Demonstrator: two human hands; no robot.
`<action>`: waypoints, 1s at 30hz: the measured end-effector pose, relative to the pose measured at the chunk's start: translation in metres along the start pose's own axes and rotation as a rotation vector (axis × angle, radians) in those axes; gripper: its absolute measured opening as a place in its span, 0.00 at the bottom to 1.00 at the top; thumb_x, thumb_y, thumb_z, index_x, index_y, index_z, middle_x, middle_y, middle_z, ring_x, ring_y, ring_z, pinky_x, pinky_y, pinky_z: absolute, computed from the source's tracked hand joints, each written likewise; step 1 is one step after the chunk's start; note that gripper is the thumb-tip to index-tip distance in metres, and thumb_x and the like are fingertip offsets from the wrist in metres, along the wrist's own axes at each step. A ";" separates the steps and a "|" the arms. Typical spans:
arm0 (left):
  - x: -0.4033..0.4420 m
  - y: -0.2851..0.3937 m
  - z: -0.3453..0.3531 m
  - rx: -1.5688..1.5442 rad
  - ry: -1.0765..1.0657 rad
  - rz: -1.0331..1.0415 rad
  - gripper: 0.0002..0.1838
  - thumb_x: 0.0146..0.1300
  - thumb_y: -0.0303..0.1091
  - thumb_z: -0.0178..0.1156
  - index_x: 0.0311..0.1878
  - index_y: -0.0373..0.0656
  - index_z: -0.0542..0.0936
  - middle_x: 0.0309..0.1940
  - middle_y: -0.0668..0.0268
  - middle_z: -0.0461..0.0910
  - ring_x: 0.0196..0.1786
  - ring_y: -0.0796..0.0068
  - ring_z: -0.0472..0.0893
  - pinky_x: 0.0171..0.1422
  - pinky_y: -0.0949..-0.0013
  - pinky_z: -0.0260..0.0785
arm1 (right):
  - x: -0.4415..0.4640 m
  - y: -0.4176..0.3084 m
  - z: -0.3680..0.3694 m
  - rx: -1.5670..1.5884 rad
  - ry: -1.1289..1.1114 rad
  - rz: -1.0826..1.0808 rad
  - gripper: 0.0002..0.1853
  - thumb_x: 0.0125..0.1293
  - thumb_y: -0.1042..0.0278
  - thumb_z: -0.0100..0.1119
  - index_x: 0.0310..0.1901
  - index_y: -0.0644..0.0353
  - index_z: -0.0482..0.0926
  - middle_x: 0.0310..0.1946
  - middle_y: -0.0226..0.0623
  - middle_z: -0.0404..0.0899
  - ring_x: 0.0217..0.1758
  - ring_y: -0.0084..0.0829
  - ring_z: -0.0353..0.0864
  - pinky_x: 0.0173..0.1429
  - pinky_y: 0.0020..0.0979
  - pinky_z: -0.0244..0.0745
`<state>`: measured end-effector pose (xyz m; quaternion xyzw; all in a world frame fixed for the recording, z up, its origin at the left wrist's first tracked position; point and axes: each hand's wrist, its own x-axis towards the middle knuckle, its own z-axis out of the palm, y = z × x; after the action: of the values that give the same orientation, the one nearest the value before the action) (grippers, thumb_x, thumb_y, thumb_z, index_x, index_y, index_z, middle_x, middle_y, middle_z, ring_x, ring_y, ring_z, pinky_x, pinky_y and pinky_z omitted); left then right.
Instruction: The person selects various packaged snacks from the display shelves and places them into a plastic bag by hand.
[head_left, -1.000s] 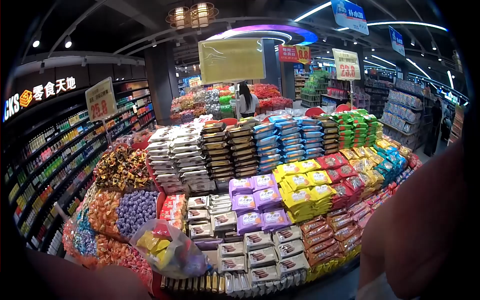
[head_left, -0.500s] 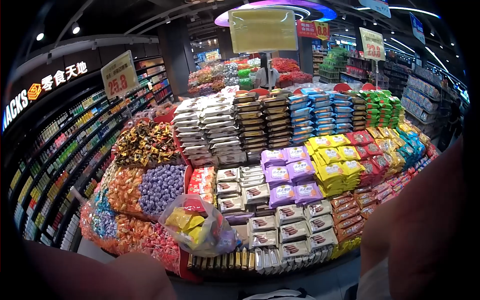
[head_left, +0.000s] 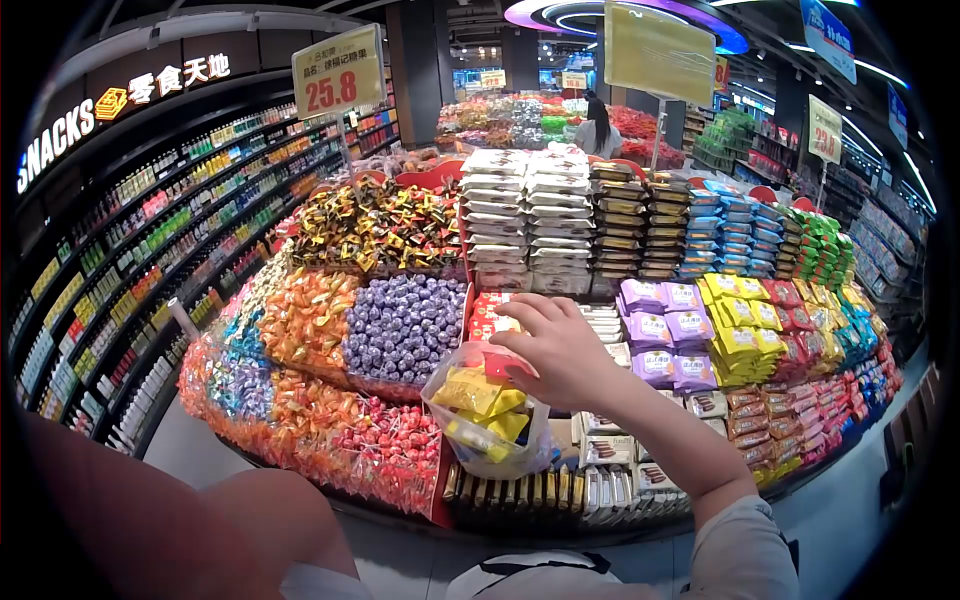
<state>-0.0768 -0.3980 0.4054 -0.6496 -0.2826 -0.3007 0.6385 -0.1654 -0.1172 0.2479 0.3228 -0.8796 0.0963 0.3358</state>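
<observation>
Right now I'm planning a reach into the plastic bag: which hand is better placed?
Likely the right hand: it is at the mouth of the plastic bag, by the red packet. The left arm shows blurred at lower left, the left hand out of view.

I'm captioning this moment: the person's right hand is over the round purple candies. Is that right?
Not quite: it is the right hand, but the head view shows it at the see-through bag with yellow packets inside.
</observation>
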 end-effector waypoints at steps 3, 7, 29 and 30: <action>-0.014 -0.008 -0.018 0.010 0.041 -0.038 0.45 0.63 0.54 0.61 0.76 0.37 0.61 0.71 0.45 0.65 0.72 0.58 0.67 0.73 0.53 0.58 | 0.002 0.000 0.031 -0.238 -0.217 0.069 0.19 0.60 0.56 0.69 0.50 0.57 0.86 0.67 0.45 0.72 0.75 0.44 0.66 0.74 0.53 0.61; -0.069 -0.007 -0.035 0.103 0.303 -0.330 0.44 0.63 0.54 0.62 0.76 0.37 0.62 0.71 0.45 0.66 0.72 0.57 0.67 0.73 0.53 0.58 | -0.003 0.011 0.063 -0.392 -0.401 0.201 0.11 0.63 0.57 0.67 0.37 0.55 0.89 0.69 0.43 0.72 0.74 0.42 0.67 0.75 0.52 0.61; -0.281 0.083 0.029 -0.321 0.186 -1.543 0.18 0.62 0.23 0.53 0.54 0.28 0.80 0.57 0.50 0.77 0.62 0.61 0.76 0.69 0.60 0.67 | -0.027 -0.007 0.034 0.491 0.377 0.878 0.10 0.67 0.71 0.65 0.47 0.64 0.86 0.39 0.36 0.89 0.38 0.22 0.87 0.43 0.26 0.79; -0.281 0.087 0.031 -0.261 0.213 -1.565 0.19 0.62 0.26 0.52 0.53 0.28 0.79 0.56 0.49 0.77 0.60 0.62 0.77 0.65 0.61 0.70 | -0.032 -0.012 0.027 0.470 0.386 0.901 0.10 0.67 0.71 0.65 0.47 0.64 0.86 0.39 0.36 0.89 0.38 0.22 0.87 0.43 0.26 0.79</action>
<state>-0.1958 -0.3640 0.1374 -0.3003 -0.5563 -0.7524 0.1848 -0.1542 -0.1210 0.2062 -0.0434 -0.8080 0.4823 0.3356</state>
